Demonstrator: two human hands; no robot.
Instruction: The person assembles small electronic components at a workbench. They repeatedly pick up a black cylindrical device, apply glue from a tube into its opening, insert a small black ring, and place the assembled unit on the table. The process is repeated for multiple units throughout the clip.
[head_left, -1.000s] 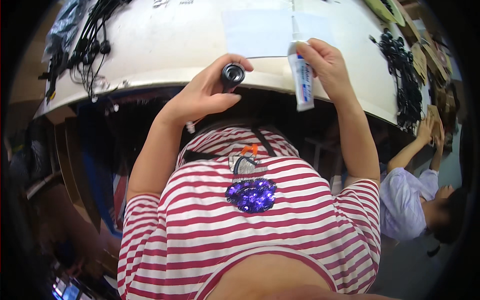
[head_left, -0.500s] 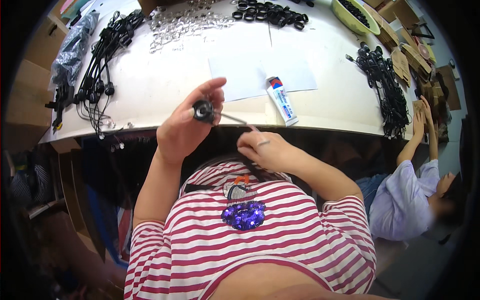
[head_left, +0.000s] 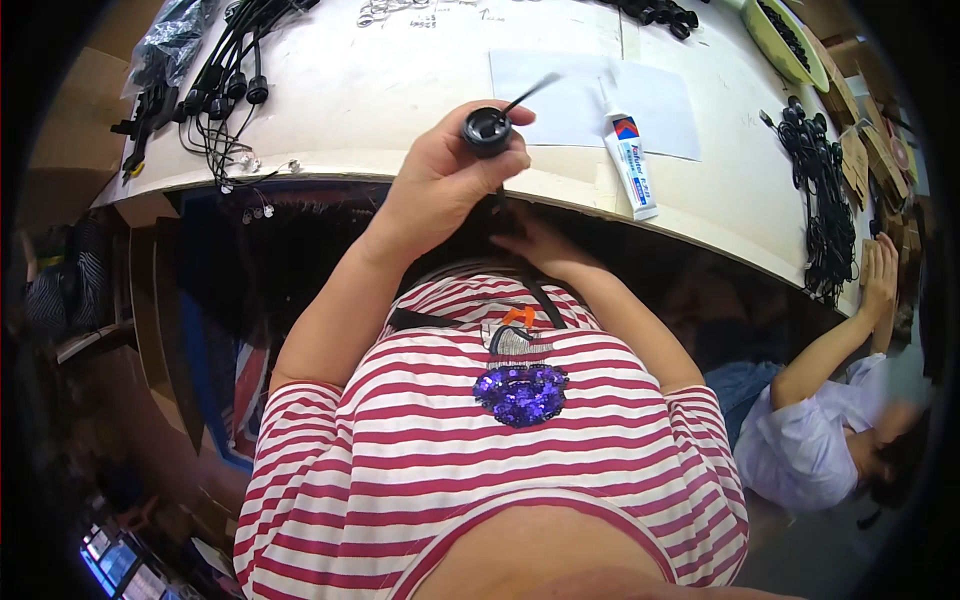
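Note:
My left hand (head_left: 440,175) is raised over the table's front edge, its fingers and thumb wrapped round a black round socket (head_left: 487,132) with its hollow mouth facing up toward me. From the socket a thin dark strand (head_left: 530,92), smeared by motion, sticks out to the upper right. Lower, in the shadow beneath the table edge, my right hand (head_left: 545,245) is closed near a black cord (head_left: 545,300) that runs down over my striped shirt; its fingers are partly dark. A white and blue tube (head_left: 632,170) lies on the table to the right.
White paper (head_left: 660,110) lies under the tube's tip. Black corded sockets (head_left: 225,95) are heaped at the left, bundled black cables (head_left: 815,200) at the right. A yellow-green bowl (head_left: 822,72) of small black parts stands far right. Another person's hand (head_left: 880,275) touches cardboard there.
The view has shifted. My right hand has moved from beside the socket, where a thin rod showed, to below it under the table edge. The socket now faces up with a strand sticking out.

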